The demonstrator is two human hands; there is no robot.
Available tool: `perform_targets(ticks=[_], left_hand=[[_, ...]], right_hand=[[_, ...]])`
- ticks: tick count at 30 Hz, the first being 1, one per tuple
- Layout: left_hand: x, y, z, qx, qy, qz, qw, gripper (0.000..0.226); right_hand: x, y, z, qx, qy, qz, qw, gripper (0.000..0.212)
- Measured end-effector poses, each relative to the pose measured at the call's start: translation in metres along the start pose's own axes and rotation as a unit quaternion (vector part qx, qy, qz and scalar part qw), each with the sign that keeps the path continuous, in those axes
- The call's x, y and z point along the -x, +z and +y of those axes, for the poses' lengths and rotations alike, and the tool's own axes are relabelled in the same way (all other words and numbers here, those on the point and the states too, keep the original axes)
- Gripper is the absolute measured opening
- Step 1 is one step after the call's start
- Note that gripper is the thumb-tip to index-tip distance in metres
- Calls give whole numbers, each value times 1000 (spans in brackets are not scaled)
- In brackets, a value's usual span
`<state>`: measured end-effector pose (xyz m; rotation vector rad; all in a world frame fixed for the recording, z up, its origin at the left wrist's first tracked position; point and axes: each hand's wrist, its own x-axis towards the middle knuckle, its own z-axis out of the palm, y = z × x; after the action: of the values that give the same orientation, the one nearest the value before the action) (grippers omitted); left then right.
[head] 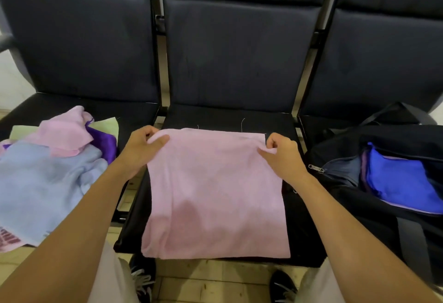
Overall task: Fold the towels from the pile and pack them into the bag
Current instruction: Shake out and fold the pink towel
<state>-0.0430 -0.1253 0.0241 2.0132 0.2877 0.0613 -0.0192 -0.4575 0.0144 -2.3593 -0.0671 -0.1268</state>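
Head view: left hand (140, 150) and right hand (280, 156) pinch far corners of pink towel (215, 194); fold toward near edge, match corners.

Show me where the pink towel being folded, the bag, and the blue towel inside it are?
pink towel (213, 197): head view, middle of the flat cloth.
bag (340, 197): head view, black near side by the opening.
blue towel (398, 180): head view, centre of the bright blue cloth.

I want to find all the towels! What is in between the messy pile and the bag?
In the head view, the pink towel lies spread on the middle seat between the pile and the bag, pinched by the left hand and right hand.
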Motion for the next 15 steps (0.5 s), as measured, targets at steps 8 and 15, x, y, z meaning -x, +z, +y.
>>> perform_targets(ticks=[8, 15], left_hand=[[-55, 12, -17, -209, 39, 80, 974, 13], [-82, 36, -30, -256, 16, 93, 962, 18]], right_hand=[[-42, 30, 17, 76, 27, 9, 997, 18], [-66, 58, 38, 47, 93, 72, 992, 18]])
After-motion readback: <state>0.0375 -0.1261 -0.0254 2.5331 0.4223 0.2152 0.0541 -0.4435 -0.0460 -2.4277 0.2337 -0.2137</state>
